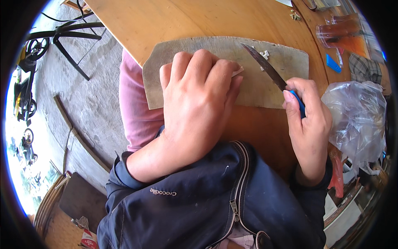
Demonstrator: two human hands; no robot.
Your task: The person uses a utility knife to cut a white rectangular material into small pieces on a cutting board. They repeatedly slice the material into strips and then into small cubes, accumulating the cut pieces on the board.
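My left hand [192, 99] is closed over the cutting board [286, 83], its fingers curled. Between thumb and forefinger it pinches a small whitish strip [238, 72], and only the end shows; the hand hides the rest. On the right, my right hand [307, 114] is wrapped round the blue handle of a knife [265, 64]. The dark blade slants up and to the left over the board, apart from the strip. Several small white cut pieces [265, 54] lie on the board by the blade.
The board rests on a wooden table [186, 18]. To the right are a clear plastic bag [356, 120], a blue plastic piece [333, 64], a bag of reddish-brown liquid [344, 35] and a checked cloth [365, 68]. A black metal stand [68, 35] is on the floor at left.
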